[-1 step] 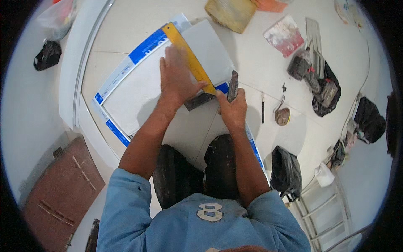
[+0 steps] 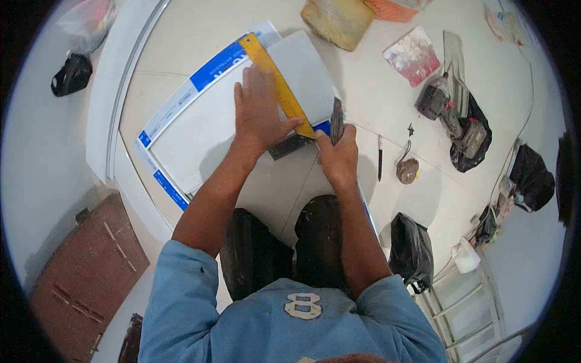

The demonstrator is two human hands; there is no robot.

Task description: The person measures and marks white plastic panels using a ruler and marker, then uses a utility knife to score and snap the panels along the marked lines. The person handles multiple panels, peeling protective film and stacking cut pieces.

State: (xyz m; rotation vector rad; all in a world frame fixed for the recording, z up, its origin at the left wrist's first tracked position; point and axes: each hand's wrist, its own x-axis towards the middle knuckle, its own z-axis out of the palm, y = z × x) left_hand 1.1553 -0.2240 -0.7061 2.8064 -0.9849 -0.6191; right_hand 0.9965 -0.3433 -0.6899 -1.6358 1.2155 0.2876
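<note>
A white panel [image 2: 196,124] lies on the floor over larger sheeting with a blue-and-white printed border [image 2: 221,63]. Across the panel slants a yellow try square [image 2: 281,85] with a dark stock [image 2: 293,146] at its near end. My left hand [image 2: 257,112] is spread flat on the panel, its thumb touching the square's blade near the corner. In my right hand [image 2: 340,157] is a dark utility knife [image 2: 337,118], pointing away from me beside the panel's right edge. That hand's thumb is by the square's corner. Whether the knife's tip touches the panel I cannot tell.
To the right lie a pencil [image 2: 380,158], a tape measure [image 2: 407,171], a cordless drill [image 2: 451,115] and a black bag [image 2: 411,245]. Farther off are a stained yellowish block [image 2: 339,23] and a red-and-white packet [image 2: 411,54]. A ladder [image 2: 463,308] is at the lower right.
The view has shifted slightly. My hands, the try square and the utility knife stay in nearly the same places on the panel.
</note>
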